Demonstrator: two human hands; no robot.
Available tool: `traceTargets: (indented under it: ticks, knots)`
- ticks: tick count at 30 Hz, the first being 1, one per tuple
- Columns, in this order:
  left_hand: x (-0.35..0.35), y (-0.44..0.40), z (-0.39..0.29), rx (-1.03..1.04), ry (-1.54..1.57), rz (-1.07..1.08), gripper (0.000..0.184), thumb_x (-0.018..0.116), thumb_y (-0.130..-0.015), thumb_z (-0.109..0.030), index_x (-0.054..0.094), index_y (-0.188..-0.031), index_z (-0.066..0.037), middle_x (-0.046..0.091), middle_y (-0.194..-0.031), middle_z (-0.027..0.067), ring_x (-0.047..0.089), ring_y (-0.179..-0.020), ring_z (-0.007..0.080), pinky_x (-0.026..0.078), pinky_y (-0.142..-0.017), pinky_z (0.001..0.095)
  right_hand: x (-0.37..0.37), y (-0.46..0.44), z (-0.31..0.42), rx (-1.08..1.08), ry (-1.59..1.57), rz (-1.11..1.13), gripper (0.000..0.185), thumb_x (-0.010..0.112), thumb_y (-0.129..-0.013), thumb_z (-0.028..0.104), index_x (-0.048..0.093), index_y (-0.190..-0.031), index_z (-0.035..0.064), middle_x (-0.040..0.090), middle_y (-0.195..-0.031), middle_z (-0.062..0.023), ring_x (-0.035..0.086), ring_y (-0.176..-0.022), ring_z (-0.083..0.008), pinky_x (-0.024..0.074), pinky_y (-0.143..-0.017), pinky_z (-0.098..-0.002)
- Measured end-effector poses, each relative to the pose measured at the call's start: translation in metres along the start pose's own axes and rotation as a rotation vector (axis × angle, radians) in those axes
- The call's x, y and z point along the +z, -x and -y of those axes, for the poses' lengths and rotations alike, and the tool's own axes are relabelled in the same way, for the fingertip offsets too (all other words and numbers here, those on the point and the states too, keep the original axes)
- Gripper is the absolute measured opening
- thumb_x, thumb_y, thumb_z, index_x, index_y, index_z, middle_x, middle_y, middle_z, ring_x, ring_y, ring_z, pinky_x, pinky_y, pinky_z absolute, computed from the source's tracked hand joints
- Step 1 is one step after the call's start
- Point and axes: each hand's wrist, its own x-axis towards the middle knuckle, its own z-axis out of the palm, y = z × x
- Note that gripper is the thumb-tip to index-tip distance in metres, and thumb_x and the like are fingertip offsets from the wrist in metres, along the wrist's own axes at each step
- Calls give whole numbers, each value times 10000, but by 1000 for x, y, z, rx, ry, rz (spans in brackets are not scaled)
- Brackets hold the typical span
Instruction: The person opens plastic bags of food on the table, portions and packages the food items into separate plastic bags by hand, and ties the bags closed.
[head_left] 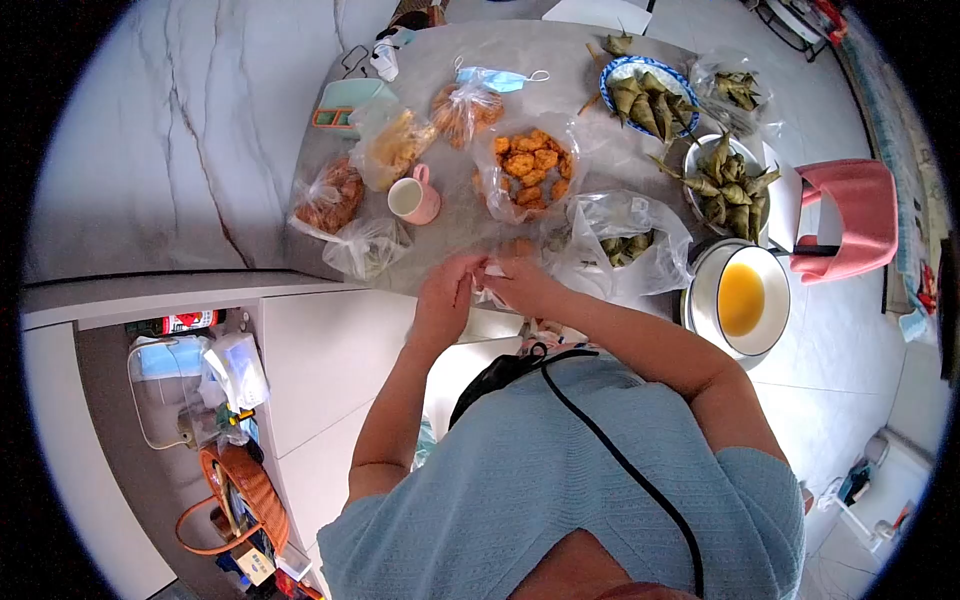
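Meeting near the pink mug point(416, 203) are both hands point(450, 290) point(526, 288) (whether grasping anything, I cannot tell).

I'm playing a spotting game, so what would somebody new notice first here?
Probably the golden-orange lumps near the middle of the table. Then maybe the bright yellow liquid in a white bowl at the right, pictured below the green leaf-wrapped bundles, and the pink chair farther right.
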Motion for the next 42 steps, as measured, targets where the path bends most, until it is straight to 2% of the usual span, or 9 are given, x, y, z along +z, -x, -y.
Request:
traceTargets:
  ticks: [7, 9, 12, 13, 18, 21, 31, 35, 42]
  knots:
    - [13, 8, 7, -200, 63, -6, 244, 559, -821, -5, 556, -1062, -37, 613, -947, 147, 594, -900, 324, 483, -744, 382, -3, 6, 19, 236, -310, -59, 301, 487, -924, 297, 599, -928, 18, 621, -760, -147, 605, -647, -240, 477, -621, -372]
    - [9, 12, 10, 112, -149, 16, 233, 583, -822, -30, 544, -1052, -27, 613, -981, 148, 590, -915, 327, 477, -786, 381, -5, 3, 17, 232, -493, -154, 265, 501, -919, 262, 597, -942, 16, 615, -747, -140, 594, -629, -216, 477, -617, -363]
    - [13, 8, 9, 227, -58, -129, 283, 607, -831, -83, 530, -1097, -29, 602, -1040, 144, 573, -984, 319, 453, -855, 369, -25, -5, 10, 358, -317, 65, 228, 533, -909, 241, 589, -960, 26, 583, -733, -64, 579, -624, -162, 445, -616, -289]
    - [16, 7, 15, 205, -70, -142, 283, 607, -831, -83, 530, -1097, -29, 602, -1040, 144, 573, -984, 319, 453, -855, 369, -25, -6, 3, 184, -142, 74, 182, 555, -873, 200, 589, -953, 40, 599, -788, -75, 592, -626, -186, 455, -613, -297]
    - [34, 0, 60, -403, 613, 343, 330, 567, -901, -156, 503, -1197, -25, 582, -1119, 88, 537, -1053, 175, 420, -903, 320, -27, -8, 9, -278, 518, -7, 126, 590, -776, 130, 588, -897, 93, 613, -861, -105, 626, -665, -281, 488, -588, -351]
    - [44, -12, 80, -397, 876, 210, 297, 550, -914, -128, 510, -1186, -16, 602, -1079, 61, 548, -993, 126, 430, -871, 283, -28, -20, 4, -222, 871, -82, 117, 590, -770, 148, 560, -875, 105, 596, -840, -120, 625, -716, -321, 500, -584, -395]
    - [36, -26, 78, -422, 555, 328, 239, 606, -862, -93, 577, -1090, -25, 626, -918, 32, 575, -835, 100, 471, -754, 250, -37, -23, -11, -235, 763, -124, 231, 631, -745, 144, 555, -959, 105, 597, -890, -132, 614, -778, -326, 498, -660, -430]
    - [25, -23, 60, -362, 403, 333, 309, 632, -869, -195, 588, -1150, -76, 633, -1023, 65, 584, -924, 170, 471, -814, 316, -38, -17, -10, -66, 630, -125, 260, 639, -745, 150, 559, -984, 86, 617, -905, -150, 608, -817, -343, 487, -717, -448]
    - [28, -23, 59, -241, 187, 248, 271, 608, -876, -213, 613, -1093, -51, 631, -1019, 132, 608, -910, 276, 471, -813, 378, -44, -13, -22, -203, 729, -49, 261, 607, -766, 149, 597, -1024, 117, 627, -859, -123, 600, -798, -334, 484, -722, -446]
